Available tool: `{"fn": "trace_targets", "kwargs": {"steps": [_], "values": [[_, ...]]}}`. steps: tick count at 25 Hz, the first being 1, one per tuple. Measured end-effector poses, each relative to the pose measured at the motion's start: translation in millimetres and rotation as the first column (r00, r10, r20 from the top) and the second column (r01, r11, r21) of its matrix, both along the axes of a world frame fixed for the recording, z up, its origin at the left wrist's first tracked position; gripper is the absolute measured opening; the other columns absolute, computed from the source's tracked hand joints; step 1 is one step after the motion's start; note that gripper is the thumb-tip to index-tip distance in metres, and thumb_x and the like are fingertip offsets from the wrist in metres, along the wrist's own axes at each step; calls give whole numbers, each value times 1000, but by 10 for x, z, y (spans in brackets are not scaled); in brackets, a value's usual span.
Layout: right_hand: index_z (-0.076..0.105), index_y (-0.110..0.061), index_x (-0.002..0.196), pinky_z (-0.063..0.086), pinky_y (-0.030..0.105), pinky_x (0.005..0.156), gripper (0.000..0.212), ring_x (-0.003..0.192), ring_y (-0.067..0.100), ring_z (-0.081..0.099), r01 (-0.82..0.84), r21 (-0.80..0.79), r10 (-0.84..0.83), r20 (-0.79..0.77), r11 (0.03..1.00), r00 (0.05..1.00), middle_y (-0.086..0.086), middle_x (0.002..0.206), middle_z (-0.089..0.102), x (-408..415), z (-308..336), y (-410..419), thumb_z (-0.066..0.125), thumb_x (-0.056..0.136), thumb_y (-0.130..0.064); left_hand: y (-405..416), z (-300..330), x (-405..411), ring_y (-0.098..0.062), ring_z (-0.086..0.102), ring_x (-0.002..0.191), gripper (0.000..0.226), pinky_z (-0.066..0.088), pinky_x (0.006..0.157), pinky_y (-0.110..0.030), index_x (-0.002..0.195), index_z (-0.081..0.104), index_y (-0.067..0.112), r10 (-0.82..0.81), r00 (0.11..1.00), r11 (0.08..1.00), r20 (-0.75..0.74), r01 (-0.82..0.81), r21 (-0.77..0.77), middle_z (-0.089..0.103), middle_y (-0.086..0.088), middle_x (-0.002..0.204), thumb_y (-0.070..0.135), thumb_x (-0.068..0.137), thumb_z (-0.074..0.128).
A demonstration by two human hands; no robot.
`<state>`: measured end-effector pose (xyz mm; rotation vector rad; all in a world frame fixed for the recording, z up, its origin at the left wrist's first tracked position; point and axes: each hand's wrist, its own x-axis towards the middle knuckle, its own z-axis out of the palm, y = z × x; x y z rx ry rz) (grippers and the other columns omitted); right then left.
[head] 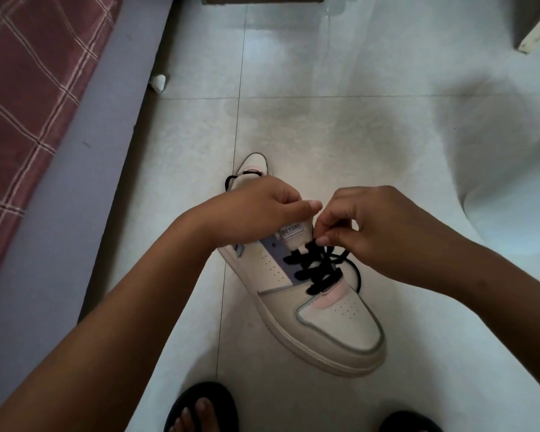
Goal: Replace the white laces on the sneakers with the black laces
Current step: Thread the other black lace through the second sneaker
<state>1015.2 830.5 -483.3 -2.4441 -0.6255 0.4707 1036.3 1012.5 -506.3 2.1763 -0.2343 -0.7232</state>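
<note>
One cream sneaker (321, 322) with pink and lilac panels lies on the tiled floor, toe pointing toward me. A black lace (317, 269) crosses several eyelets, and a loose end curls out past the heel. My left hand (256, 210) grips the shoe's collar and tongue. My right hand (362, 226) pinches the black lace at the top eyelet on the shoe's right side. No white lace shows in view.
A bed with a red checked cover (28, 88) and a grey side panel runs along the left. A crumpled white scrap (158, 82) lies by it. My feet in black sandals (200, 410) stand at the bottom edge. Furniture legs stand at the top.
</note>
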Motion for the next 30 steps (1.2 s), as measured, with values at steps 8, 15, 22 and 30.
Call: {"fn": "trace_targets", "kwargs": {"steps": [8,15,22,30], "values": [[68,-29,67,51,21,67,20,73,7,64,119,111,-87,-258,987,962,-7,74,70,67,-135,-12,71,81,-14,-43,-7,-49,-7,30,46,48,27,45,-21,53,37,18,28,993,998,113,-33,44,32,9,47,41,93,51],[73,-17,76,46,9,55,7,59,-4,62,310,135,-142,-673,941,725,-9,64,69,171,-340,-83,70,81,-12,-196,-61,-166,-9,35,50,43,28,48,-24,62,40,15,-45,980,978,193,4,210,40,3,57,41,97,44],[69,-6,72,50,21,49,19,56,14,64,620,-4,-413,-749,785,518,3,62,69,116,-696,78,73,81,-22,-252,-443,-228,-24,58,72,41,47,65,-37,85,61,1,324,946,945,-21,-322,55,63,-17,78,34,99,43],[69,-22,70,43,26,70,17,85,19,62,379,-89,-380,-415,921,827,6,89,68,253,-769,151,69,82,-35,-293,-589,-368,-18,63,70,23,52,53,-29,84,63,22,682,624,652,-382,-755,-71,67,-8,86,30,98,47]]}}
